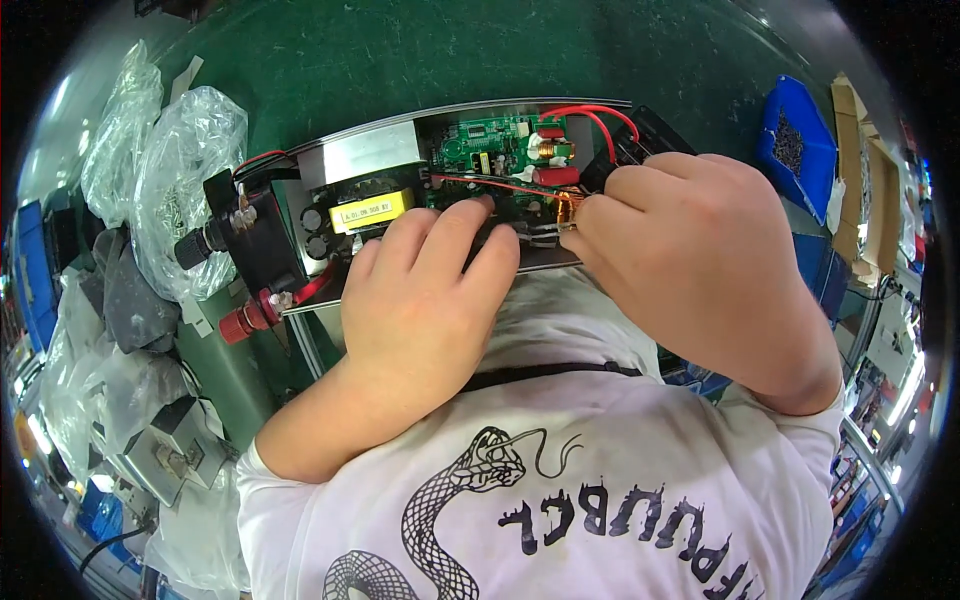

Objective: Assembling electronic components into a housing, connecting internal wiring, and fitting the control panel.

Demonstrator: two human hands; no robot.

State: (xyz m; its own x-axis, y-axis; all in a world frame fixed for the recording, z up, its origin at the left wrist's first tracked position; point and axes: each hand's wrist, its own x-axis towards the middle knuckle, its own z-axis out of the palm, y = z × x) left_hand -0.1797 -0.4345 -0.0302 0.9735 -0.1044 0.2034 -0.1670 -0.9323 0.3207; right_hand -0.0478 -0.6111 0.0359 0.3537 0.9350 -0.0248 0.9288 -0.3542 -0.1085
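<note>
An opened metal-cased power unit point(360, 150) lies across the bench in front of me. Inside it are a green circuit board point(470, 140), a yellow-wrapped transformer point(372, 212) and a copper coil point(566, 212). My left hand point(425, 300) rests over the near side of the casing, fingers apart and fingertips among the components. Beside the coil, my right hand point(690, 250) is closed, its thumb and fingers pinched; what they grip is hidden. Thin red wires point(500, 184) run toward those fingers. At the left end, a black panel point(268, 235) carries a red terminal point(240, 322) and a black terminal point(197, 247).
Clear plastic bags point(190, 180) with parts crowd the left side of the green bench point(680, 50). A blue bin point(815, 165) of small dark pieces stands at the right, with a cardboard box point(862, 190) beyond it. Metal parts point(175, 450) lie at the lower left.
</note>
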